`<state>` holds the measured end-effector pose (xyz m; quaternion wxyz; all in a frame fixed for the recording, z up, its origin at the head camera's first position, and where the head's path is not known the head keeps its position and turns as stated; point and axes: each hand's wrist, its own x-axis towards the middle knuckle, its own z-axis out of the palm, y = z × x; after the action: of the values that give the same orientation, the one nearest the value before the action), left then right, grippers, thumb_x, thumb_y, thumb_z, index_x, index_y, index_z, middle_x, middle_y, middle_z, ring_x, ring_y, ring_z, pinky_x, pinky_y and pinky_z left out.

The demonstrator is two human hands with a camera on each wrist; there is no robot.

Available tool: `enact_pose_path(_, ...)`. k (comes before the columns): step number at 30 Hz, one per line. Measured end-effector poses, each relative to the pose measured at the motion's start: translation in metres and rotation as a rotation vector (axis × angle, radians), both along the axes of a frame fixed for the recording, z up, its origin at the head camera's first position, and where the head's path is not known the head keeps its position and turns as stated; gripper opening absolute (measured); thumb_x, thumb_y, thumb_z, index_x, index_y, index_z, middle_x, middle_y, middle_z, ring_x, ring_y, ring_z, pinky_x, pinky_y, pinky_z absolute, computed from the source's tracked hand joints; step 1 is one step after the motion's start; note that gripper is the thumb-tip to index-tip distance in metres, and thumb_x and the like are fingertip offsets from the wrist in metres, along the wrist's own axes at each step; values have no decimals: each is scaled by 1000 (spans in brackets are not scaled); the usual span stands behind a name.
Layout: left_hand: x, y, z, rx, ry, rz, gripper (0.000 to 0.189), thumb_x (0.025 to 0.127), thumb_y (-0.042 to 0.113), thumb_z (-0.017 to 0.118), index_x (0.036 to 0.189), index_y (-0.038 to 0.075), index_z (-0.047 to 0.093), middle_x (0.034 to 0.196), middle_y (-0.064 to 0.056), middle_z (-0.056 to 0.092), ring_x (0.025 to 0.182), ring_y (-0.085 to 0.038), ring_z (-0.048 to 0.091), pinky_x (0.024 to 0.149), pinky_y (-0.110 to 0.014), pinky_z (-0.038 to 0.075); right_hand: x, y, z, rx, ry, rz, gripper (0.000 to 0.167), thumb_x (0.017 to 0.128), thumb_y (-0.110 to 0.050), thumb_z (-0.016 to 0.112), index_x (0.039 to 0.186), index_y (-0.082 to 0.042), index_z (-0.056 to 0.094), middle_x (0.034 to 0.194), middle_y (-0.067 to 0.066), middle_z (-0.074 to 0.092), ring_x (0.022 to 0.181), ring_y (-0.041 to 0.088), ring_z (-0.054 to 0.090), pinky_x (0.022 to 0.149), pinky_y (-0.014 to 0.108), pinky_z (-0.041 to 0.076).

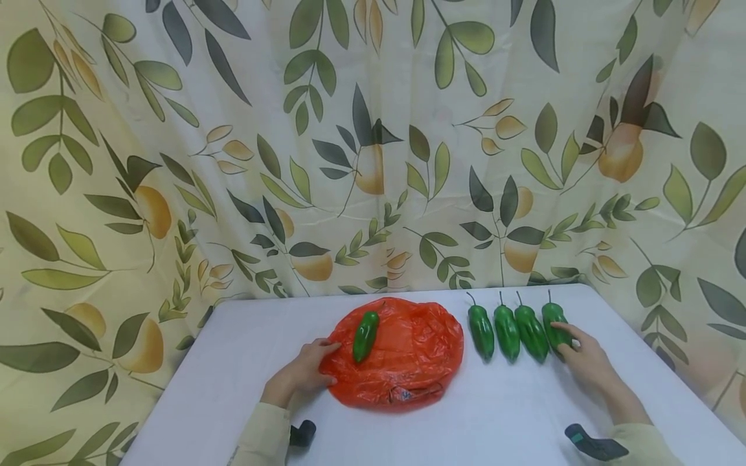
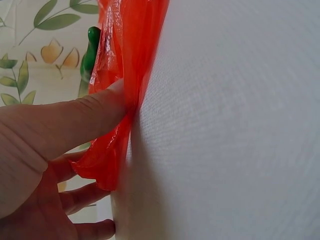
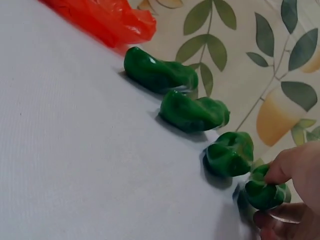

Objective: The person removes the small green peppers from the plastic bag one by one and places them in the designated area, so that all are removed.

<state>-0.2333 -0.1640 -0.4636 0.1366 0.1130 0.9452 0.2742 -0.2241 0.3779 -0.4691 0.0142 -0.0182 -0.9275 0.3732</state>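
A red plastic bag (image 1: 408, 362) lies flattened on the white table, with one green pepper (image 1: 365, 336) on its left part. My left hand (image 1: 311, 367) holds the bag's left edge; in the left wrist view the thumb (image 2: 95, 107) presses on the red film and other fingers show beyond it. Right of the bag, several green peppers lie in a row, stems pointing away. My right hand (image 1: 585, 356) grips the rightmost pepper (image 1: 555, 318), thumb and fingers on either side of its body in the right wrist view (image 3: 265, 190).
The other peppers in the row are the left one (image 1: 481, 331), the middle one (image 1: 508, 333) and one close beside the gripped pepper (image 1: 531, 333). A leaf-and-fruit patterned curtain (image 1: 373, 162) hangs behind the white table (image 1: 245, 330).
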Motion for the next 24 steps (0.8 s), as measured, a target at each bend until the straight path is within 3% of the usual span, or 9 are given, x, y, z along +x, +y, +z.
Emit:
enact_pose_path(2,0,0,0,0,2,-4,71,85,16,81,149,14,51,154,-16,42,140,-39,40,104,-62,49,0,0,-1,-8,-18,4,54,100,-5,39,151,9,28,152,49,15,138,70,17,108,80,23)
enact_pose_path(5,-1,-1,-1,-2,5,-2,72,84,16,81,149,14,51,154,-16,42,139,-39,40,104,-62,50,-1,0,-3,-13,-34,3,56,99,-6,37,152,9,27,153,48,13,139,70,14,108,80,21)
enact_pose_path(14,-2,-2,-2,-8,18,-4,71,84,17,81,149,14,51,154,-17,43,140,-40,40,105,-63,49,-6,1,-5,33,-40,-4,68,96,-5,38,157,9,10,147,52,19,133,71,23,106,79,29)
enact_pose_path(18,0,-2,-3,-1,10,9,72,83,17,82,149,17,52,155,-17,42,140,-40,40,103,-63,50,-6,3,-6,45,-44,-11,74,98,-9,41,157,9,-1,143,54,22,129,72,29,104,79,32)
enact_pose_path(24,0,-1,-3,0,12,11,72,84,17,82,149,17,52,154,-16,42,139,-39,40,103,-62,51,-6,5,-5,48,-19,-42,74,104,-18,42,156,9,-3,144,54,19,128,72,31,103,78,34)
